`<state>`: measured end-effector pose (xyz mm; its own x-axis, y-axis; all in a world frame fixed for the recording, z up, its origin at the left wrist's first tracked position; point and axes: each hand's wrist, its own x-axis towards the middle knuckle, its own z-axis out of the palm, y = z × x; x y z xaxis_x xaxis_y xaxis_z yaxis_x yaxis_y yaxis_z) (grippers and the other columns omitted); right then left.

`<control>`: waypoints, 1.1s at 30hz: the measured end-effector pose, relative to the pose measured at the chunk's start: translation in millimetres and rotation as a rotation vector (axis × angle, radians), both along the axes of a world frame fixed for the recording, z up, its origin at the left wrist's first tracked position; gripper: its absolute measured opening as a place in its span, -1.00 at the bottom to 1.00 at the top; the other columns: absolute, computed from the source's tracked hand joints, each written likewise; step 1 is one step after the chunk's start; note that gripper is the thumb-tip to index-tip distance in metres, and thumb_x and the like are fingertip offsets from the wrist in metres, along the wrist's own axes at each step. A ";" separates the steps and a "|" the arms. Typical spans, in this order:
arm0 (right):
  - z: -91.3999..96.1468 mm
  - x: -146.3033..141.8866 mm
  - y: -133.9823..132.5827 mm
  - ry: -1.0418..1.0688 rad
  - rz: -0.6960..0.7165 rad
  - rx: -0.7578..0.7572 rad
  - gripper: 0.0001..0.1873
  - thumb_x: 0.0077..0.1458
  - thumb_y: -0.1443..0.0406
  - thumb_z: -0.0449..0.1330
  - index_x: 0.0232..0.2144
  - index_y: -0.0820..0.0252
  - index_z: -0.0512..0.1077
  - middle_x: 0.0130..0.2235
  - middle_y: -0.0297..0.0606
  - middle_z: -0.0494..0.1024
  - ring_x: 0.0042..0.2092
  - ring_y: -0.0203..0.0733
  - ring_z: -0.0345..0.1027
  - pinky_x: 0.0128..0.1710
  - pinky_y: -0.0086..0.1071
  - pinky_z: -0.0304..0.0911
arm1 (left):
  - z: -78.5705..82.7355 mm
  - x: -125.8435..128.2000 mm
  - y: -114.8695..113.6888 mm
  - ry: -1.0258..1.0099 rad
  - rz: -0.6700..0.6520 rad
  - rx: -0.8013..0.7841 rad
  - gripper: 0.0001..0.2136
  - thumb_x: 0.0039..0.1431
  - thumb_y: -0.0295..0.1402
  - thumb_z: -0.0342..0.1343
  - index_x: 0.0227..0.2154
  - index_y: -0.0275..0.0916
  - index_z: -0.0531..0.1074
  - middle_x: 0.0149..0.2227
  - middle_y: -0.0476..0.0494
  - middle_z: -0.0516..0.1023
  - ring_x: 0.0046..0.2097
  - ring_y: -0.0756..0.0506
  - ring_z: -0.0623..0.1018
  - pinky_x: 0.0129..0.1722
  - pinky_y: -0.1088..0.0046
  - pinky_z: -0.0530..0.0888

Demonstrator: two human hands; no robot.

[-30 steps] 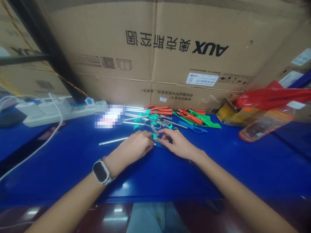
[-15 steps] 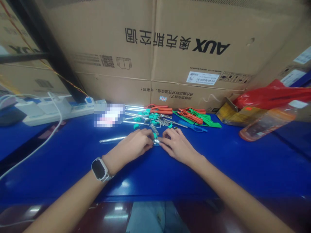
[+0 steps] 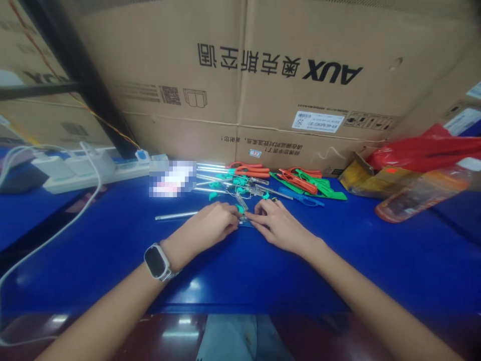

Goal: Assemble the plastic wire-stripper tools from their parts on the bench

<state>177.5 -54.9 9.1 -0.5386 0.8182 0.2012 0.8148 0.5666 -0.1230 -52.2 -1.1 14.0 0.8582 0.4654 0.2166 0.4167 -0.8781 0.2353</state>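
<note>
My left hand point(image 3: 210, 226), with a smartwatch point(image 3: 157, 262) on the wrist, rests on the blue table point(image 3: 112, 260) with its fingers curled around a small teal-and-metal part point(image 3: 240, 211). My right hand point(image 3: 276, 224) meets it from the right, fingertips pinched on the same small piece. A thin metal rod point(image 3: 176, 216) runs out to the left from behind my left hand. Just beyond both hands lies a pile of small teal-handled metal tools point(image 3: 236, 185).
Orange-handled tools point(image 3: 251, 171) and green ones point(image 3: 319, 186) lie by a big cardboard box point(image 3: 240, 85). A red bag point(image 3: 424, 146) and clear orange packets point(image 3: 417, 196) sit at the right. A white power strip point(image 3: 75, 173) with a cable point(image 3: 48, 240) lies at the left.
Both hands have stayed pressed together at the small part, with only slight finger movement. The view has shifted a little.
</note>
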 end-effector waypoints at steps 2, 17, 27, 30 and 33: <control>0.0 -2.6 -3.0 -0.030 -0.026 0.030 -0.60 0.37 0.18 -0.01 0.15 0.05 0.43 -0.12 -0.11 0.41 -0.08 -0.07 0.24 -0.08 -0.18 0.13 | 2.1 2.0 -2.2 0.026 0.026 0.032 -0.79 0.30 -0.47 0.03 -0.38 -0.26 0.56 -0.28 -0.18 0.58 -0.21 -0.10 0.56 -0.17 0.38 0.43; -4.4 8.4 -1.5 -0.192 -0.112 0.219 -0.57 0.37 0.17 -0.04 0.21 0.00 0.37 -0.14 -0.08 0.40 -0.12 0.00 0.17 -0.10 -0.15 0.06 | 13.8 -32.0 31.5 -0.166 0.234 -0.157 -0.77 0.10 -0.40 0.18 -0.15 -0.24 0.53 -0.12 -0.18 0.55 -0.09 -0.16 0.53 -0.04 0.25 0.45; 10.9 -23.3 14.2 0.054 -0.095 0.176 -0.62 0.34 0.14 0.05 0.06 0.13 0.48 -0.12 -0.11 0.48 -0.05 -0.03 0.25 -0.07 -0.16 0.06 | 5.0 -41.8 39.7 -0.134 0.275 -0.433 -0.77 0.01 -0.49 0.10 -0.24 -0.28 0.53 -0.27 -0.11 0.61 -0.25 -0.10 0.56 -0.20 0.38 0.47; 8.2 -43.7 28.7 0.121 -0.069 0.087 -0.68 0.30 0.16 0.13 0.01 0.14 0.51 -0.10 -0.14 0.50 -0.03 -0.05 0.27 -0.01 -0.15 0.05 | 3.8 -43.5 41.4 -0.156 0.284 -0.471 -0.78 0.04 -0.49 0.09 -0.23 -0.29 0.53 -0.25 -0.12 0.62 -0.25 -0.10 0.56 -0.20 0.40 0.47; 2.4 -59.9 41.1 0.145 -0.037 0.021 -0.69 0.27 0.16 0.16 -0.02 0.15 0.52 -0.13 -0.17 0.50 -0.03 -0.07 0.28 -0.01 -0.16 0.04 | 2.3 -45.6 43.3 -0.169 0.279 -0.472 -0.78 0.04 -0.51 0.08 -0.24 -0.29 0.54 -0.24 -0.13 0.62 -0.24 -0.10 0.56 -0.18 0.40 0.47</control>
